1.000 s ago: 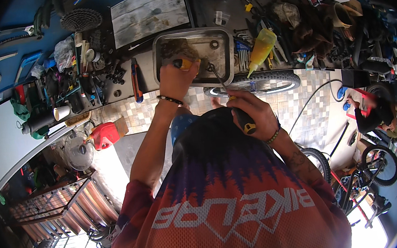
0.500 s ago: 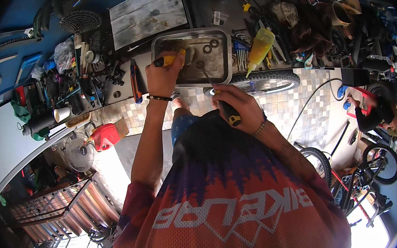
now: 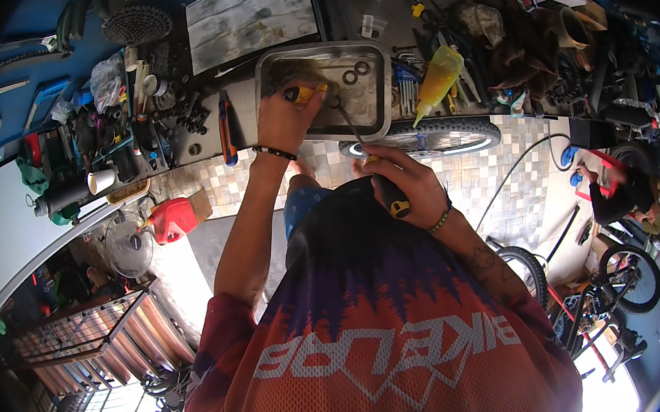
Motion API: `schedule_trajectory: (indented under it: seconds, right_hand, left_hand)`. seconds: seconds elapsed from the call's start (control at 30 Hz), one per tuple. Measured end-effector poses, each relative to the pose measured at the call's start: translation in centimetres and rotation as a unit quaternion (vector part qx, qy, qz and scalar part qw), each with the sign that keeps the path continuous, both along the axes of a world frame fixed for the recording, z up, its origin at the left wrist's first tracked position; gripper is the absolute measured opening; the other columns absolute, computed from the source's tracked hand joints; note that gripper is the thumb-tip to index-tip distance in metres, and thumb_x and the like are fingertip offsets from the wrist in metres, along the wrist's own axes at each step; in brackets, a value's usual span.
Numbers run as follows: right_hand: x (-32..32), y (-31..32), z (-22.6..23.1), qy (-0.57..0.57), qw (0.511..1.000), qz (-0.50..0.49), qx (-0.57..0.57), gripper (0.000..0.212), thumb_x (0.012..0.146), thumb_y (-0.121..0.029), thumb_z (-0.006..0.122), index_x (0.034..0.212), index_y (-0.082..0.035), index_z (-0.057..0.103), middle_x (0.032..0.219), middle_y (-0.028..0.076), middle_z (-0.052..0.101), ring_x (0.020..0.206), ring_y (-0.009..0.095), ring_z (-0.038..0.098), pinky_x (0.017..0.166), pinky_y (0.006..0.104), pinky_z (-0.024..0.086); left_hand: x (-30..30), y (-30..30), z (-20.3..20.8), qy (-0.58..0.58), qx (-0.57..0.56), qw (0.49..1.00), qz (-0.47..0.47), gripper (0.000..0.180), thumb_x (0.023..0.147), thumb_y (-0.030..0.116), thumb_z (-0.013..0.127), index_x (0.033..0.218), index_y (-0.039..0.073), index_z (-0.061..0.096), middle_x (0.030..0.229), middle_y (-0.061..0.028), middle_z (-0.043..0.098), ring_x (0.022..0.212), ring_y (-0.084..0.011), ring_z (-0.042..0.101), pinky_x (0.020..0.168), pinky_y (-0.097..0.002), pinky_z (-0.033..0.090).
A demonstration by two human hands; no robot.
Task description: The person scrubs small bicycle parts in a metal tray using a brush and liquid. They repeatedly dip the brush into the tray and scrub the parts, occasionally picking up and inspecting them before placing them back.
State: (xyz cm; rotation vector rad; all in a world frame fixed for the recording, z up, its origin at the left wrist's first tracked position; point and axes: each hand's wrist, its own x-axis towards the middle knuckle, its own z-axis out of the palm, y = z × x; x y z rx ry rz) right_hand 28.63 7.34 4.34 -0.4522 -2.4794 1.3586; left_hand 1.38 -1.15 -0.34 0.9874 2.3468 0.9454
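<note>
My left hand (image 3: 284, 124) is closed on a yellow-and-black handled brush (image 3: 306, 93) inside the metal tray (image 3: 387, 85). Its bristles seem to press near a small dark ring (image 3: 335, 103), though the fingers partly hide them. Nearer my body, my right hand (image 3: 417, 186) grips a screwdriver (image 3: 393, 197) by its black-and-yellow handle. The thin shaft reaches over the tray's near rim, and its tip is at that small ring. Two more dark rings, a front one (image 3: 349, 77) and one behind it (image 3: 362, 68), lie in the tray, apart from both tools.
An orange-and-black utility knife (image 3: 227, 132) lies left of the tray. To the right are a yellow squeeze bottle (image 3: 439, 80) and several hand tools. A bicycle wheel (image 3: 450, 137) stands below the bench edge. At far right a person (image 3: 623, 194) sits near a bicycle (image 3: 631, 276).
My left hand and the brush have shifted slightly right, toward the ring at the screwdriver's tip. The right hand keeps its grip, and the whole view has shifted a little.
</note>
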Motion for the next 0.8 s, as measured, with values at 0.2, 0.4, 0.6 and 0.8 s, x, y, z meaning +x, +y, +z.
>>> schedule_trajectory:
  seconds: [0.2,0.4,0.6,0.8]
  right_hand:
    - [-0.1,0.0,0.1,-0.006,1.0,0.007,0.024,0.036,0.091,-0.002,0.079,0.125,-0.013,0.075,0.145,0.013,0.071,0.12,0.035,0.078,0.095,0.0426,0.068]
    - [-0.8,0.2,0.2,-0.011,0.998,0.014,0.066,0.036,0.089,-0.004,0.081,0.123,-0.013,0.075,0.139,0.011,0.073,0.114,0.034,0.079,0.091,0.0424,0.068]
    - [-1.8,0.4,0.8,-0.015,0.995,0.023,0.095,0.037,0.088,-0.008,0.082,0.123,-0.012,0.074,0.135,0.011,0.073,0.109,0.032,0.08,0.087,0.0417,0.068]
    - [-1.6,0.3,0.2,-0.006,0.996,0.029,0.083,0.036,0.087,-0.009,0.082,0.122,-0.012,0.073,0.136,0.011,0.072,0.11,0.03,0.079,0.087,0.0414,0.068]
  left_hand:
    - [-0.5,-0.3,-0.3,0.031,0.009,0.999,-0.026,0.031,0.096,0.043,0.085,0.108,0.015,0.081,0.078,-0.0147,0.081,0.077,-0.034,0.081,0.077,-0.0425,0.062]
    - [-0.4,0.3,1.0,0.02,-0.013,0.999,-0.045,0.024,0.096,0.028,0.088,0.11,0.009,0.083,0.089,-0.0115,0.083,0.081,-0.0216,0.083,0.073,-0.0337,0.063]
    - [-1.9,-1.2,1.0,-0.022,0.083,0.992,-0.097,0.021,0.097,0.016,0.087,0.116,0.008,0.083,0.104,-0.0077,0.083,0.094,-0.0185,0.082,0.084,-0.031,0.063]
    - [-2.1,-2.7,-0.2,-0.115,0.091,0.987,-0.072,0.026,0.093,0.003,0.086,0.119,0.007,0.082,0.12,-0.0078,0.081,0.112,-0.0178,0.078,0.097,-0.0307,0.062]
